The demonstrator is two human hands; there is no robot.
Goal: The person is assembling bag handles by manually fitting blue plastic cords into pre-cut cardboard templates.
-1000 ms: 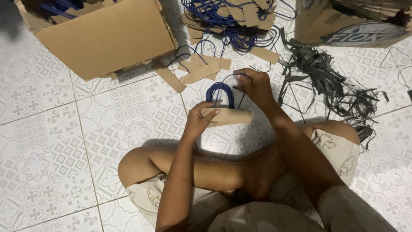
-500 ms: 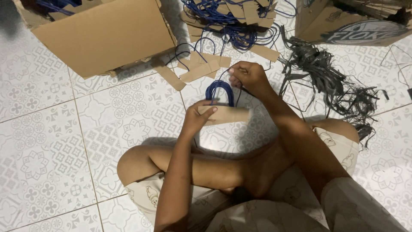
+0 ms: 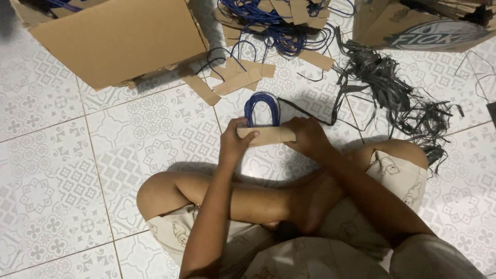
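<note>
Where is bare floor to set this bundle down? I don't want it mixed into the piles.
Bare tiled floor lies left of the left hand, below the big cardboard box. A smaller patch sits between the cardboard strips and the blue cord loops held in both hands. Crowded: the black strap heap beyond the right hand, and the blue cord pile.

Blue cord loop [image 3: 262, 107], tan cardbd strip [image 3: 268, 135] (white patterned tiles [image 3: 46, 181]).
</note>
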